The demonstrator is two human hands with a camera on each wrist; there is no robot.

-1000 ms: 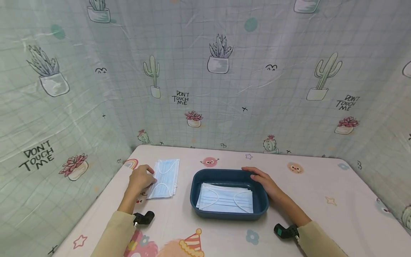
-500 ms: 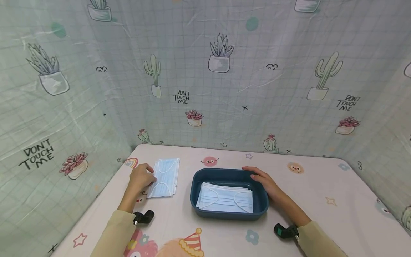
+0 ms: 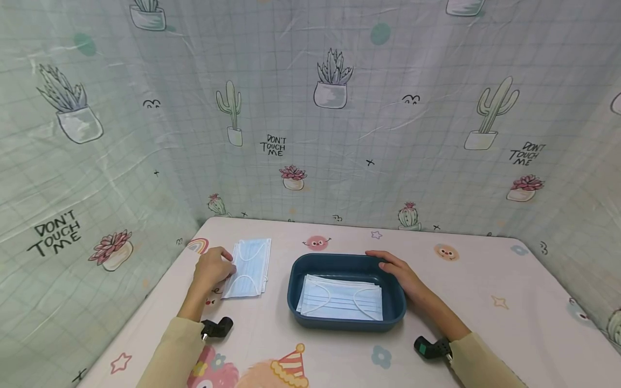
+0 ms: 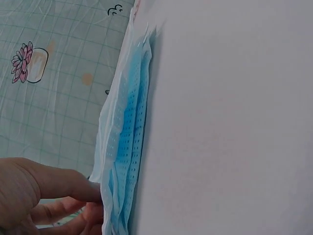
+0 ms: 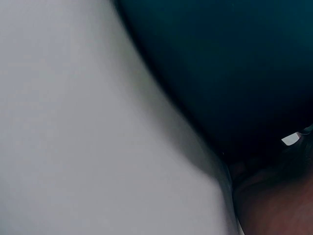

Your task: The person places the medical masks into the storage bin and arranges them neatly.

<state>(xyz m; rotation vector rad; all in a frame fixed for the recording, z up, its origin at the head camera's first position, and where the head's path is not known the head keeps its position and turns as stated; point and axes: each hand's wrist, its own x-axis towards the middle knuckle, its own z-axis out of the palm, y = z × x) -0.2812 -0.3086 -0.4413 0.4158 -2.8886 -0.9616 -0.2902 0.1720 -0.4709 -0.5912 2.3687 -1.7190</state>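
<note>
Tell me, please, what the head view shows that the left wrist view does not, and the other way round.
Only the head view shows the dark blue rectangular tub, the pleated face masks inside it and the right hand at its far right corner. Only the left wrist view shows, close up, the layered edge of the loose mask stack with its rows of small embossed dots. Both share that stack, the left hand at its edge, the white tabletop and the succulent-print wall sheet.
</note>
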